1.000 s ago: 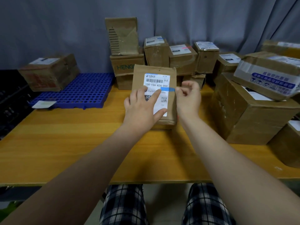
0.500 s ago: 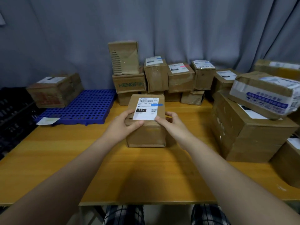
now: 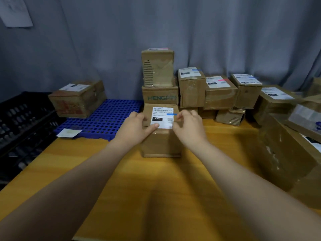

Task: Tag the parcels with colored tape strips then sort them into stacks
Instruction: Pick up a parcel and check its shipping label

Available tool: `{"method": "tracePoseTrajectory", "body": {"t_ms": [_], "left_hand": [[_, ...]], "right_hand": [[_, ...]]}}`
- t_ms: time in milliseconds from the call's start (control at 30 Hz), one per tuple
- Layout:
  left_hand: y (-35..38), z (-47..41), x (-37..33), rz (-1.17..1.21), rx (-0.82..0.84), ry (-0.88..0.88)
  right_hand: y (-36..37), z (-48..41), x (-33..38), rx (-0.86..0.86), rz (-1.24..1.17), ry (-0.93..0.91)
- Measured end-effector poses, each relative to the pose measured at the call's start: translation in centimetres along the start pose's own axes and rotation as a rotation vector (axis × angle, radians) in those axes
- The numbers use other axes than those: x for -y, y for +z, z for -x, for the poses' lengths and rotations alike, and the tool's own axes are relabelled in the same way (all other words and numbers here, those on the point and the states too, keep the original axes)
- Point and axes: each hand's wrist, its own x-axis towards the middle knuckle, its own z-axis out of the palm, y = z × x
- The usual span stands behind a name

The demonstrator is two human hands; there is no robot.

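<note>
Setting: yellow wooden table [image 3: 156, 188] before a grey curtain [image 3: 86, 49].

Item 1, left hand [image 3: 133, 129]: fingers curled round the parcel's left upper edge, thumb lying across the near margin of the white label [image 3: 161, 117].

Item 2, right hand [image 3: 188, 127]: fingers bent, gripping the right upper edge just beside the blue tape strip [image 3: 171, 114].

Item 3, parcel [image 3: 161, 143]: small brown carton, upright on the table, close in front of the HENGP carton [image 3: 159, 96]. The strip sits on the label's right edge, so tagging looks complete and sorting is likely the step in hand.

Handling note: lift with both hands level, palms clamping the sides, and keep fingers off the strip so it is not peeled.

Item 4, tagged parcels [image 3: 219, 93]: back row, blue and pink strips showing. A blue-tagged carton [image 3: 191, 89] is the likely destination.

Clearances: a tall box [image 3: 157, 68] stands on the HENGP carton directly behind and could topple if knocked. Large cartons [image 3: 286, 153] crowd the right. A blue perforated pallet [image 3: 107, 117] lies left, with a carton [image 3: 78, 100] on its far end. Open tabletop lies toward the near edge.
</note>
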Motion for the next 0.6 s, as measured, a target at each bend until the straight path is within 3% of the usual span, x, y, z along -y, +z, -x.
{"method": "tracePoseTrajectory", "body": {"t_ms": [267, 467, 600], "left_hand": [[-6.2, -3.6, 10.0, -0.12, -0.061, -0.074], [-11.4, -9.2, 20.1, -0.268, -0.218, -0.243], [-12.6, -12.6, 25.5, -0.172, -0.321, -0.417]], "right_hand": [[5.4, -4.5, 8.5, 0.104, -0.063, -0.185], [13.5, -11.0, 15.7, 0.216, -0.074, -0.224], [18.9, -14.3, 19.1, 0.287, -0.141, -0.176]]}}
